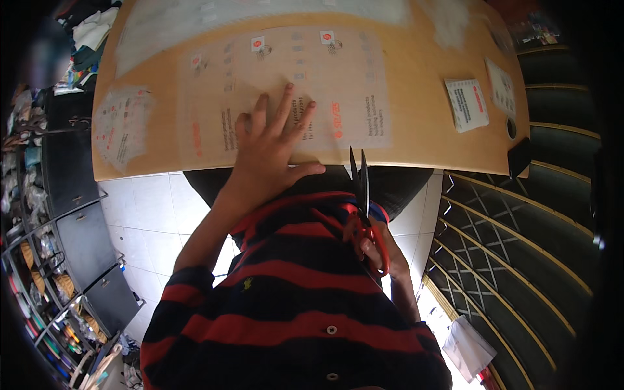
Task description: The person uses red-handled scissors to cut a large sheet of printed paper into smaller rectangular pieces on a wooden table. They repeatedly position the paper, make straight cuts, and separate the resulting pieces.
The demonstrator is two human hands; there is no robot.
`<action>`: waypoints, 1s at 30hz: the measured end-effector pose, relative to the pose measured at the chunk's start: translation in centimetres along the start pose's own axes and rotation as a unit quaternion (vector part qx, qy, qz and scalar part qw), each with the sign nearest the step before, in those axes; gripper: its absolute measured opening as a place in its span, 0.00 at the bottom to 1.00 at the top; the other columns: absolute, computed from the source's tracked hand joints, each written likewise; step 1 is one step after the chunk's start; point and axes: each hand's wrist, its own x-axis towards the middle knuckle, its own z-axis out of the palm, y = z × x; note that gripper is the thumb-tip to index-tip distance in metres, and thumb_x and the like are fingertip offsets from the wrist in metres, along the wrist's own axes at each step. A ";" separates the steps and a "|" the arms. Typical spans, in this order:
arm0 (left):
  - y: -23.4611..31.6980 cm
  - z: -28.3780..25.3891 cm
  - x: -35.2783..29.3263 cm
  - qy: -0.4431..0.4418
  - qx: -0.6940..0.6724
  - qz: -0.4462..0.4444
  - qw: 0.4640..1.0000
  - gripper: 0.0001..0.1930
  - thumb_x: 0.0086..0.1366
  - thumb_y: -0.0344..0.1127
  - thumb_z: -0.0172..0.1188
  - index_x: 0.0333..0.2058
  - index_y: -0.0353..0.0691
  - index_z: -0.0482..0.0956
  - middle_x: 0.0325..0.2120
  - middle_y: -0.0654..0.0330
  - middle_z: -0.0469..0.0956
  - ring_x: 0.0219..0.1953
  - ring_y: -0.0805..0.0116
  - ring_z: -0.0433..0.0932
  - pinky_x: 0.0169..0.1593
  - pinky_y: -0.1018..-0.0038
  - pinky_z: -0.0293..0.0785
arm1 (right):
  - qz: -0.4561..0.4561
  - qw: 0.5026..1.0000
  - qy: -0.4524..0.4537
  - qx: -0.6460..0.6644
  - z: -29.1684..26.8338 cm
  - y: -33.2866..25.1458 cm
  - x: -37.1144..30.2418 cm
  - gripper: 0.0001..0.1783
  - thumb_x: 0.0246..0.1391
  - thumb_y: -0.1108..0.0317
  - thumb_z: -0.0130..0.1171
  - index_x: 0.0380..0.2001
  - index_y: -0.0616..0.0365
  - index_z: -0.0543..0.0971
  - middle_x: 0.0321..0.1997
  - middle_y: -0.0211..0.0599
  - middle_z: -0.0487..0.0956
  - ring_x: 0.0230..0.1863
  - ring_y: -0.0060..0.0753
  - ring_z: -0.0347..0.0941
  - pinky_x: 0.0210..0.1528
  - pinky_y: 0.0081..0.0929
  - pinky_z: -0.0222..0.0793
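My left hand (pixel 265 153) lies on a thin, see-through printed sheet (pixel 370 81), its fingers spread near the front edge of a brown table (pixel 419 97). Red and dark print shows on the sheet, with small stamp-like squares along its far part. In my right hand (pixel 388 253) is a pair of scissors (pixel 361 195) with red handles and dark blades. The blades stand slightly apart and point away from me, their tips appearing over the table's front edge. They look apart from the sheet. Some right fingers are hidden by the handles.
A small printed piece (pixel 467 105) lies on the table's right side, near a round hole (pixel 511 128). Another printed patch (pixel 122 127) is at the left. Dark cabinets (pixel 84 240) line the left side; a folding metal gate (pixel 513 240) stands at the right.
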 end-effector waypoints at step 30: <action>4.8 3.3 -1.0 0.139 -0.168 0.059 0.974 0.16 0.50 0.30 0.68 0.41 0.45 0.84 0.36 0.67 0.72 0.41 0.64 0.68 0.49 0.58 0.65 | 0.043 0.994 0.055 -0.087 -0.2 -2.5 0.0 0.36 0.68 0.39 0.41 0.26 0.64 0.73 0.09 0.28 0.68 0.08 0.17 0.64 0.12 0.18 0.56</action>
